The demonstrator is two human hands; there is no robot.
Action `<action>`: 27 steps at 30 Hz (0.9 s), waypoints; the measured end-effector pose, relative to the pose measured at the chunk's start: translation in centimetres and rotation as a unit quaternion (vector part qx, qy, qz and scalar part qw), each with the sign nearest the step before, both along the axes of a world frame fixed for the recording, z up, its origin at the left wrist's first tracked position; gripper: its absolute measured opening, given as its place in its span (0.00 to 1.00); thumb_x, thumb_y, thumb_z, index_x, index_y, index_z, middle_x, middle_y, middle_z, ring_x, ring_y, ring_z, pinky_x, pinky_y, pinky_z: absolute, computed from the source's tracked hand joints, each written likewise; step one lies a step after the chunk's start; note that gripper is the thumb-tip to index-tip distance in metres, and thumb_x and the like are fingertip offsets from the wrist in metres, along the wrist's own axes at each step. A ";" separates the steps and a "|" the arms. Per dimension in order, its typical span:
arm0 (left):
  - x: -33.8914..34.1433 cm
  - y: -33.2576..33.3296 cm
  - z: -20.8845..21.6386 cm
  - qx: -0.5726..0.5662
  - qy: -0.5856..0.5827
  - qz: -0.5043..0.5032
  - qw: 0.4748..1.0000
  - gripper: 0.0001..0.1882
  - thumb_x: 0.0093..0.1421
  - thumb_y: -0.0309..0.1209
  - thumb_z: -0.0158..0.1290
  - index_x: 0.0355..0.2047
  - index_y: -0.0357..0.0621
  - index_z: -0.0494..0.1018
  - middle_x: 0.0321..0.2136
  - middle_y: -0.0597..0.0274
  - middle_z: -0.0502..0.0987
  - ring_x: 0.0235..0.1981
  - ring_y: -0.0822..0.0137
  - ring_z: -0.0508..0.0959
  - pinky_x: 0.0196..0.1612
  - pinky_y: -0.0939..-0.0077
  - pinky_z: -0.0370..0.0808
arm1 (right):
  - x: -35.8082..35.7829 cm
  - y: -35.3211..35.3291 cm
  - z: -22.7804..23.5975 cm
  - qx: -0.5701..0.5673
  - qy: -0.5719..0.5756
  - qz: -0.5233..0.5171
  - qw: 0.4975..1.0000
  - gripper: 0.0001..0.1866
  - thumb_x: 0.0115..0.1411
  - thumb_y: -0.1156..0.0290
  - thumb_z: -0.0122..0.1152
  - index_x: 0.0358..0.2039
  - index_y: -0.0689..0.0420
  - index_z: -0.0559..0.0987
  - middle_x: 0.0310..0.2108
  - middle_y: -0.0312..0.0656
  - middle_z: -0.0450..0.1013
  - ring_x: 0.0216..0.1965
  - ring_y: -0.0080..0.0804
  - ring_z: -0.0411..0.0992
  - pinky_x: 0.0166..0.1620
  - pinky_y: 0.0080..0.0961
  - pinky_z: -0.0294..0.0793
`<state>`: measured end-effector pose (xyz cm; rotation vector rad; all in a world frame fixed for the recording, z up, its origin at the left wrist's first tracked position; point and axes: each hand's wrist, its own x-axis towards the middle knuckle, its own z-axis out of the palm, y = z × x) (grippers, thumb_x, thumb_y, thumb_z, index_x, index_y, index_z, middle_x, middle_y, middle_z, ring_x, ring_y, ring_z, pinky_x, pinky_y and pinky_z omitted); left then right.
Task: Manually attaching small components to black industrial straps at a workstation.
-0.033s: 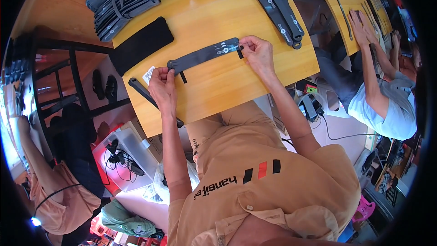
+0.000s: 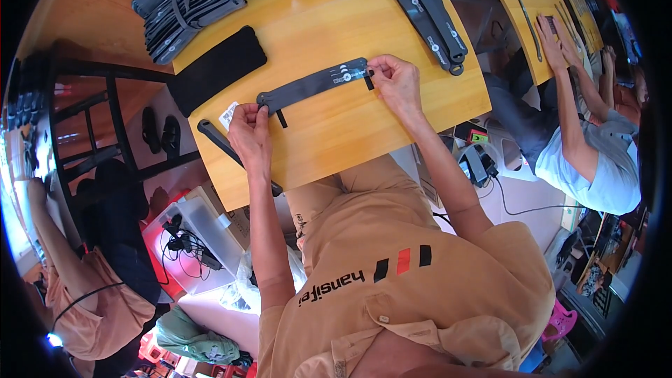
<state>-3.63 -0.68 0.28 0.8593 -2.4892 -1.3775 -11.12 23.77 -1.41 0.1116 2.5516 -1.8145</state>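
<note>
Grey strap (image 2: 304, 88) over wooden table (image 2: 329, 136), opposite ends in the pinch of left hand (image 2: 249, 131) and right hand (image 2: 399, 85)

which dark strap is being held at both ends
The grey strap between left hand and right hand; the bundled straps, fanned straps and lone strap at left are ungripped.
</note>
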 end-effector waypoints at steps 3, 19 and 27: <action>0.0 0.1 0.3 -0.006 -0.005 0.003 1.000 0.07 0.53 0.27 0.56 0.29 0.35 0.72 0.20 0.58 0.76 0.22 0.70 0.75 0.29 0.77 0.71 | 0.1 -0.2 0.0 0.003 0.016 -0.003 1.000 0.04 0.53 0.78 0.57 0.29 0.62 0.78 0.16 0.32 0.70 0.15 0.14 0.65 0.16 0.13 0.64; -0.2 0.4 0.5 -0.044 0.000 0.004 0.999 0.08 0.52 0.28 0.56 0.28 0.35 0.72 0.19 0.57 0.75 0.21 0.67 0.75 0.30 0.75 0.71 | 0.1 -0.5 -0.1 0.053 0.078 -0.013 0.995 0.02 0.47 0.81 0.58 0.24 0.65 0.76 0.19 0.43 0.72 0.17 0.26 0.70 0.23 0.22 0.70; -0.2 0.6 0.5 -0.064 0.010 0.002 0.998 0.08 0.52 0.28 0.56 0.27 0.34 0.72 0.19 0.56 0.76 0.21 0.66 0.76 0.29 0.75 0.71 | 0.2 -0.7 0.2 0.103 0.129 -0.010 0.986 0.02 0.47 0.81 0.59 0.24 0.64 0.76 0.21 0.45 0.72 0.18 0.33 0.71 0.24 0.26 0.71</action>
